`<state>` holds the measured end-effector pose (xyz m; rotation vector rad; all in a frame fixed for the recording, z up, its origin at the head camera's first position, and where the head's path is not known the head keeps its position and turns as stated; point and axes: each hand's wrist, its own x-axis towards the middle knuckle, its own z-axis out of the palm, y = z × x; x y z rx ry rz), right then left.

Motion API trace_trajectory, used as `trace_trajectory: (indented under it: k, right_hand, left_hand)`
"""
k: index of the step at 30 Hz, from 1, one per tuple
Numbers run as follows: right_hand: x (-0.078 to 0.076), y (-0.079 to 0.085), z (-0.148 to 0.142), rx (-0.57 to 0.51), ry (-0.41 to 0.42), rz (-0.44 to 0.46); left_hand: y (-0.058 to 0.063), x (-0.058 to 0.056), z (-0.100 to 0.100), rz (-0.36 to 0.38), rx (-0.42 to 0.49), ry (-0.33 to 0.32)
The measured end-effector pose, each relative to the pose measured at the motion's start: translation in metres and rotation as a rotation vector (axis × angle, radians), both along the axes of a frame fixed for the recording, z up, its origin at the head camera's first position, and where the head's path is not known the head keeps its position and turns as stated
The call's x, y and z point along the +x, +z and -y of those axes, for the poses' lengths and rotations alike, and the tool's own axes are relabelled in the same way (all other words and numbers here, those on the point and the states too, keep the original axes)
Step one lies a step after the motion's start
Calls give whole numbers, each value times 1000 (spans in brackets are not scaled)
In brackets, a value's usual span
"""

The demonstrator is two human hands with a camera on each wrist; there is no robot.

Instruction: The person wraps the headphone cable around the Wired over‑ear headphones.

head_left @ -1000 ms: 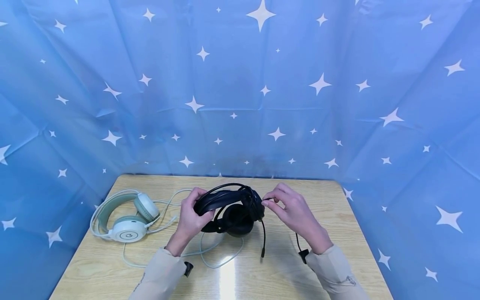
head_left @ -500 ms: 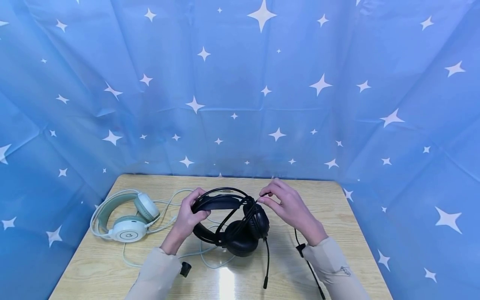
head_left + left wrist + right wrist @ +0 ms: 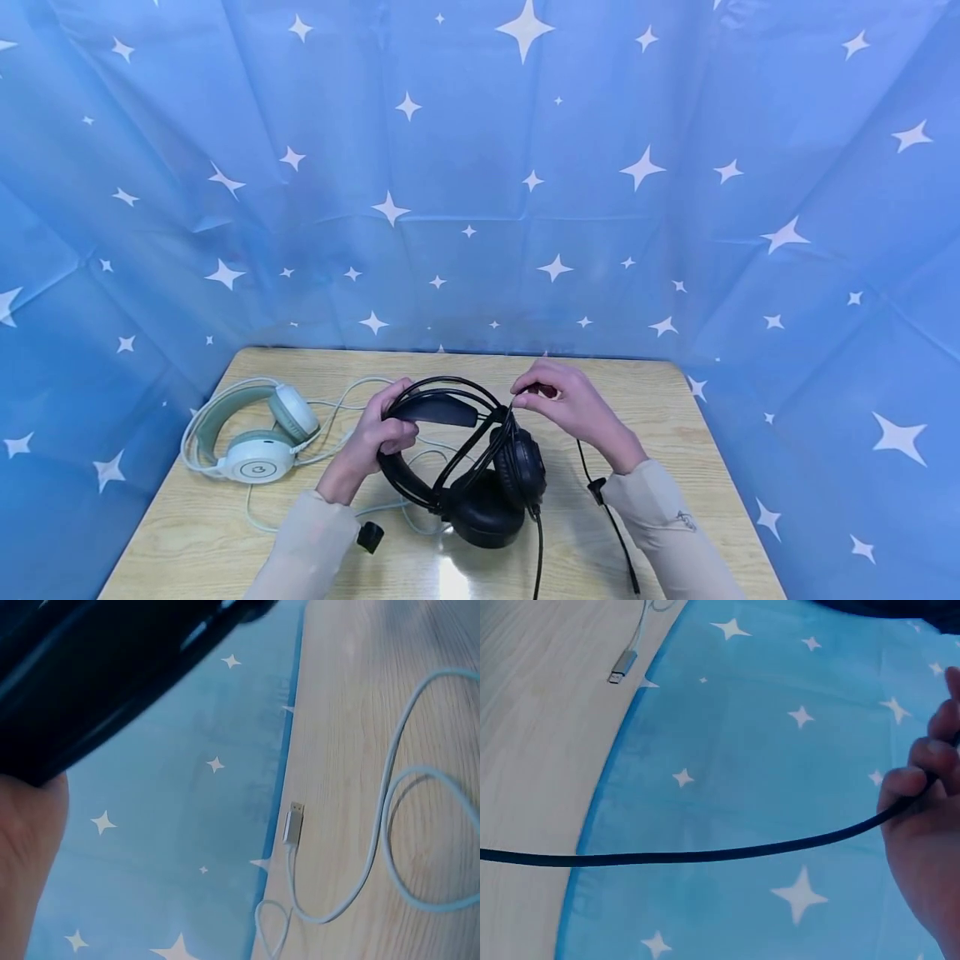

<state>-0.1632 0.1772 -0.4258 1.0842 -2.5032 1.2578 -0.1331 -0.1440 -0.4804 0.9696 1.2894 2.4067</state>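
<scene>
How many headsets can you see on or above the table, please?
2. The black headset is at centre, its band gripped by the left hand while the right hand pinches its black cable. The white headset lies at the table's left.

A headset [image 3: 465, 467] is in the middle of the counter [image 3: 675, 433], close to the front edge. The left hand [image 3: 375, 433] is on its left side and the right hand [image 3: 562, 408] is on its right side. A cable [image 3: 607, 508] runs from the right hand down to the front edge. A second headset [image 3: 251, 433] lies by the left edge. Its cord [image 3: 337, 408] runs along the counter behind the left hand. A plug [image 3: 292, 823] lies at the back edge. A curtain [image 3: 480, 167] hangs behind the counter and at both sides.
</scene>
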Motion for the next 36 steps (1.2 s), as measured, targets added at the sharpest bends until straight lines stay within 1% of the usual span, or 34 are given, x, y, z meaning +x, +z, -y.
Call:
trace_trajectory:
  k: [3, 8, 10, 13, 16, 18, 20, 23, 27, 29, 30, 32, 33, 34, 35, 36]
  right_hand:
    - [-2, -2, 2, -32, 17, 50]
    - [-4, -5, 5, -84, 45, 91]
    - [-5, -6, 6, -95, 59, 114]
    - [-7, -7, 8, -94, 74, 159]
    - [-9, -10, 9, -88, 87, 218]
    - [-10, -13, 9, -79, 81, 268]
    - [-11, -17, 10, -74, 72, 317]
    - [-13, -26, 11, -77, 53, 394]
    - [-15, -41, 14, -138, 78, 514]
    - [-15, -50, 14, -187, 118, 551]
    - [-15, -55, 14, -218, 155, 553]
    - [-15, -66, 14, -315, 264, 518]
    - [-16, -76, 13, -362, 321, 498]
    - [-15, -80, 14, -433, 401, 486]
    - [-14, -83, 15, -514, 499, 519]
    - [-11, -81, 19, -588, 587, 536]
  left_hand:
    - [-1, -2, 0, 27, 57, -67]
    - [-2, -2, -2, 58, 127, -119]
    - [-2, -1, -3, 71, 164, -149]
    - [-2, -1, -5, 87, 244, -224]
    - [-3, -2, -9, 106, 348, -328]
    - [-4, -2, -13, 121, 407, -389]
    - [-5, -2, -17, 136, 446, -433]
    - [-7, -2, -23, 145, 471, -452]
    - [-8, -1, -27, 144, 508, -448]
    - [-8, -1, -28, 144, 543, -449]
    - [-8, -2, -29, 146, 565, -452]
    - [-7, -2, -31, 150, 615, -453]
    - [-7, -2, -32, 151, 641, -450]
    - [-6, -2, -33, 156, 667, -446]
    - [-6, -2, -34, 162, 691, -438]
    - [-5, -1, -35, 168, 714, -424]
